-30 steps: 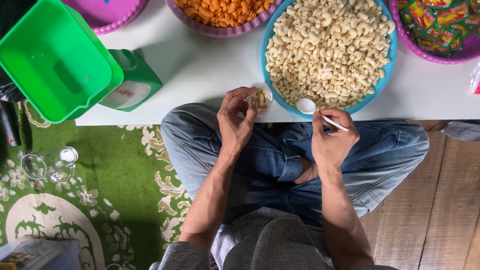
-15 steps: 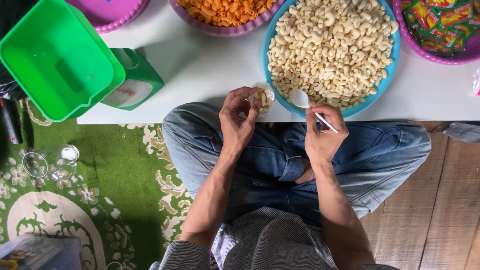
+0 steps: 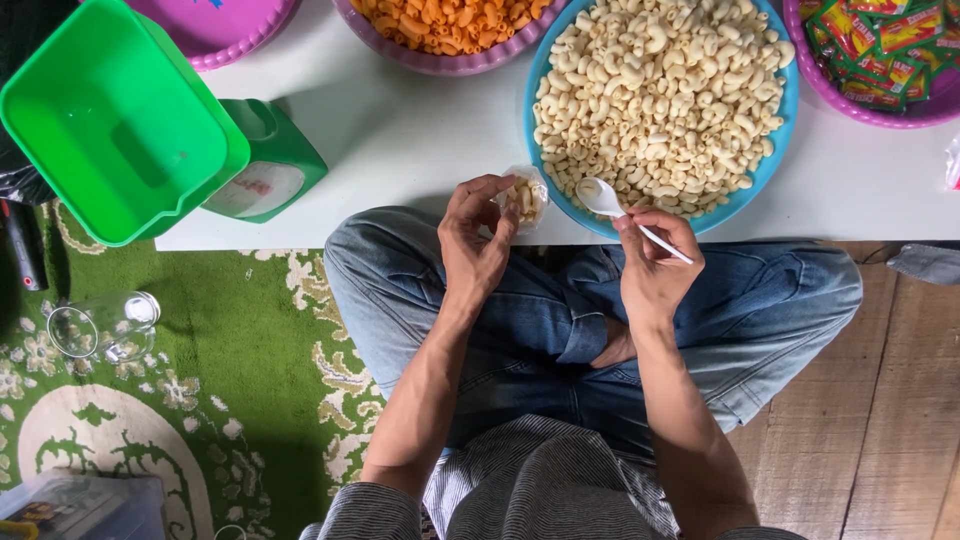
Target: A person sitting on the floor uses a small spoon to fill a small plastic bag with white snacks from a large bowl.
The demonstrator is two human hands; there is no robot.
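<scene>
Left hand (image 3: 472, 245): grip closed on small clear bag (image 3: 524, 197) of pale macaroni, at surface (image 3: 400, 140) edge.
Right hand (image 3: 655, 262): grip pinched on white plastic spoon (image 3: 608, 200); bowl over blue basin (image 3: 788, 120) rim.

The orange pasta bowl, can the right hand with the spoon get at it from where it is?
Probably yes: the right hand is at the blue bowl's near rim, and the orange pasta bowl sits just beyond, uncovered.

Home floor workspace, green patterned rug (image 3: 220, 350), wooden floorboards (image 3: 880, 420), low white table (image 3: 400, 140)
</scene>
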